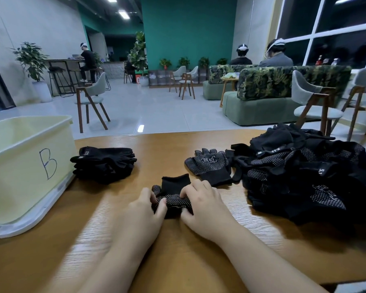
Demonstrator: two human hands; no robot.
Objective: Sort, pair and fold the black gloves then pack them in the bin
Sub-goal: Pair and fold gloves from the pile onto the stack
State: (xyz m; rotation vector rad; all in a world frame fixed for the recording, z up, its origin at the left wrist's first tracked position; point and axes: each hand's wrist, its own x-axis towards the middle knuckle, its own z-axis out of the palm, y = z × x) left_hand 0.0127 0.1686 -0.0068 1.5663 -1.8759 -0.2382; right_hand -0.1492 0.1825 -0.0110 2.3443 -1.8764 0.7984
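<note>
Both hands, left and right, pinch a folded glove on the near worktop. Stack left beside the bin; one flat glove and a pile right.

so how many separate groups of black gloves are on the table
4: a neat stack beside the bin, a folded pair under both hands, one flat dotted glove, and a loose heap on the right, which may hide more.
</note>
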